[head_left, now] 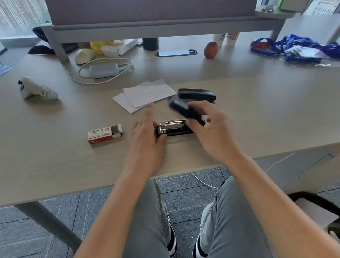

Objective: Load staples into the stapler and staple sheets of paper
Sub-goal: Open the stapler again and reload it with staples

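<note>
Closing: right hand (pixel 210 126) holds the stapler (pixel 175 127) lid (pixel 185 109) — swing it down slowly.
Steadying: left hand (pixel 146 138) pinches the base near the desk (pixel 48 155) front edge — keep still.

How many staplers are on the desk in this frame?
2. One stapler lies open between the hands, its top swung up in the right hand. The second stapler sits closed just behind it, beside the paper sheets.

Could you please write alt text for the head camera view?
A person's left hand steadies an opened stapler on a desk while the right hand swings its black top up. An open staple box, loose paper sheets and a second stapler lie nearby.
</note>
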A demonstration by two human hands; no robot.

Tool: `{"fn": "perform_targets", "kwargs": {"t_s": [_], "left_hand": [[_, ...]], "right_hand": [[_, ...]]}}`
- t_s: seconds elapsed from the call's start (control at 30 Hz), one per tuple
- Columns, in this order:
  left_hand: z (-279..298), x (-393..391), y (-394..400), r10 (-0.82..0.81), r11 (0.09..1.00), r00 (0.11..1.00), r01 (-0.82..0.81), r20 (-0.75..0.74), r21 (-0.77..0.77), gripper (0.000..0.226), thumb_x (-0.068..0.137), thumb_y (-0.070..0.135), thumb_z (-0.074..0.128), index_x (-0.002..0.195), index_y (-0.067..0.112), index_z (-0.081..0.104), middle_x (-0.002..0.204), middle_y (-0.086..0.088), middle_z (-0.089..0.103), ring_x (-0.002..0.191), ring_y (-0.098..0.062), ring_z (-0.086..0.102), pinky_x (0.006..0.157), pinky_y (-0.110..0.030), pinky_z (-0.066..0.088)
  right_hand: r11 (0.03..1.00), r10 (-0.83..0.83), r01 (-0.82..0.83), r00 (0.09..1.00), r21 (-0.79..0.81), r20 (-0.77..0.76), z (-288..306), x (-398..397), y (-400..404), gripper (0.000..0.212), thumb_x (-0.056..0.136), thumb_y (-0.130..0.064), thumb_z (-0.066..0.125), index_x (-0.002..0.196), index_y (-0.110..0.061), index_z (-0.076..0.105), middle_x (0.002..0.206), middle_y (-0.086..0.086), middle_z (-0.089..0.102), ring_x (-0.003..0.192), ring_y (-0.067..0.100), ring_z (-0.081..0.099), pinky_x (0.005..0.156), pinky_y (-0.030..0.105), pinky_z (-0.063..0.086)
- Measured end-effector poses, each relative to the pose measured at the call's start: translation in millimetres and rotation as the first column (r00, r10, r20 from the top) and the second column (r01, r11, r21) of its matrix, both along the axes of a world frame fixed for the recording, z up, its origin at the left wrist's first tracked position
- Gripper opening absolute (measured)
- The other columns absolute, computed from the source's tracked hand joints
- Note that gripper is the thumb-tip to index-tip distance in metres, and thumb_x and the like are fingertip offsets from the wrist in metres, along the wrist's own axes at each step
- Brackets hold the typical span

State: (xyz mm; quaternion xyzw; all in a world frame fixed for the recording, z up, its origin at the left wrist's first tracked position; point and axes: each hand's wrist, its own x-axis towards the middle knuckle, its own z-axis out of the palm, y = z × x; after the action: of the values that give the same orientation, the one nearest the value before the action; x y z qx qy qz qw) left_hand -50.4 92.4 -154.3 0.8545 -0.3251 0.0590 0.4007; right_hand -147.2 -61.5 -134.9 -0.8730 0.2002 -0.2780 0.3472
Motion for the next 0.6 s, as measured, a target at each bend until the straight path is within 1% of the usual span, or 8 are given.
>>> {"fn": "perform_targets", "kwargs": {"t_s": [0.07, 0.1, 0.17, 0.23, 0.3, 0.4, 0.5, 0.6], "left_hand": [[-1.5, 0.5, 0.4, -0.011, 1.000, 1.000, 0.011, -0.009, -0.012, 0.086, 0.087, 0.014, 0.068, 0.156, 0.024, 0.018, 0.104, 0.007, 0.060, 0.102, -0.015, 0.047, 0.089, -0.025, 0.029], [-1.9, 0.8, 0.7, -0.013, 1.000, 1.000, 0.013, -0.004, -0.013, 0.087, 0.087, 0.014, 0.068, 0.156, 0.025, 0.018, 0.105, 0.006, 0.061, 0.103, -0.016, 0.047, 0.089, -0.026, 0.030], [-1.3, 1.2, 1.0, -0.019, 1.000, 0.999, 0.019, 0.027, -0.003, 0.082, 0.086, 0.013, 0.068, 0.154, 0.027, 0.024, 0.109, 0.004, 0.062, 0.104, -0.019, 0.048, 0.089, -0.027, 0.031], [-0.3, -0.2, 1.1, -0.026, 0.999, 0.997, 0.025, 0.066, 0.019, 0.075, 0.087, 0.012, 0.066, 0.151, 0.027, 0.031, 0.117, 0.001, 0.062, 0.108, -0.022, 0.048, 0.092, -0.028, 0.033], [0.1, -1.9, 1.0, -0.027, 0.999, 0.995, 0.024, 0.091, 0.031, 0.070, 0.087, 0.011, 0.066, 0.149, 0.025, 0.036, 0.121, -0.002, 0.060, 0.110, -0.022, 0.047, 0.090, -0.023, 0.029], [0.8, -3.3, 1.2, -0.026, 0.999, 0.994, 0.021, 0.109, 0.040, 0.069, 0.088, 0.011, 0.065, 0.149, 0.023, 0.035, 0.124, -0.003, 0.059, 0.113, -0.022, 0.046, 0.087, -0.020, 0.026], [1.2, -2.5, 1.2, -0.025, 0.998, 0.992, 0.018, 0.122, 0.060, 0.069, 0.087, 0.012, 0.066, 0.149, 0.020, 0.036, 0.126, -0.004, 0.059, 0.113, -0.024, 0.048, 0.092, -0.027, 0.032], [0.4, -1.4, -0.3, -0.015, 0.998, 0.994, 0.007, 0.106, 0.068, 0.062, 0.088, 0.013, 0.065, 0.146, 0.015, 0.043, 0.129, -0.006, 0.059, 0.114, -0.026, 0.047, 0.096, -0.030, 0.033]], "right_hand": [[0.985, 0.045, -0.059, 0.995, -0.159, -0.091, -6.0, 2.7, 1.8, 0.042, 0.092, -0.021, 0.070, 0.133, -0.028, 0.066, 0.123, -0.007, 0.068, 0.116, 0.018, 0.058, 0.093, 0.028, 0.044], [0.979, 0.054, -0.073, 0.993, -0.192, -0.104, -7.9, 3.4, 1.6, 0.043, 0.092, -0.022, 0.070, 0.135, -0.028, 0.065, 0.125, -0.007, 0.067, 0.118, 0.019, 0.057, 0.097, 0.032, 0.046], [0.974, 0.062, -0.080, 0.994, -0.210, -0.090, -10.2, 3.2, -0.7, 0.044, 0.093, -0.022, 0.069, 0.136, -0.027, 0.064, 0.126, -0.007, 0.066, 0.120, 0.020, 0.057, 0.102, 0.037, 0.048], [0.970, 0.069, -0.087, 0.994, -0.226, -0.089, -10.9, 2.0, -1.9, 0.044, 0.094, -0.023, 0.068, 0.137, -0.027, 0.064, 0.128, -0.007, 0.065, 0.122, 0.019, 0.057, 0.103, 0.037, 0.048], [0.966, 0.067, -0.091, 0.992, -0.242, -0.107, -8.2, 2.2, -1.7, 0.042, 0.095, -0.028, 0.066, 0.136, -0.027, 0.063, 0.129, -0.007, 0.066, 0.122, 0.018, 0.057, 0.101, 0.036, 0.048], [0.964, 0.102, -0.137, 0.983, -0.230, -0.155, -0.9, 7.5, -0.7, 0.041, 0.099, -0.041, 0.059, 0.136, -0.024, 0.062, 0.128, -0.004, 0.067, 0.120, 0.018, 0.058, 0.101, 0.036, 0.047], [0.961, 0.190, -0.215, 0.970, -0.173, -0.153, 2.8, 13.2, -2.4, 0.037, 0.104, -0.038, 0.052, 0.138, -0.029, 0.063, 0.117, -0.004, 0.068, 0.113, 0.017, 0.061, 0.100, 0.035, 0.047], [0.967, 0.198, -0.219, 0.968, -0.134, -0.153, 2.1, 16.6, -5.5, 0.032, 0.104, -0.035, 0.054, 0.132, -0.032, 0.067, 0.111, -0.005, 0.067, 0.108, 0.015, 0.061, 0.096, 0.030, 0.046]]}}
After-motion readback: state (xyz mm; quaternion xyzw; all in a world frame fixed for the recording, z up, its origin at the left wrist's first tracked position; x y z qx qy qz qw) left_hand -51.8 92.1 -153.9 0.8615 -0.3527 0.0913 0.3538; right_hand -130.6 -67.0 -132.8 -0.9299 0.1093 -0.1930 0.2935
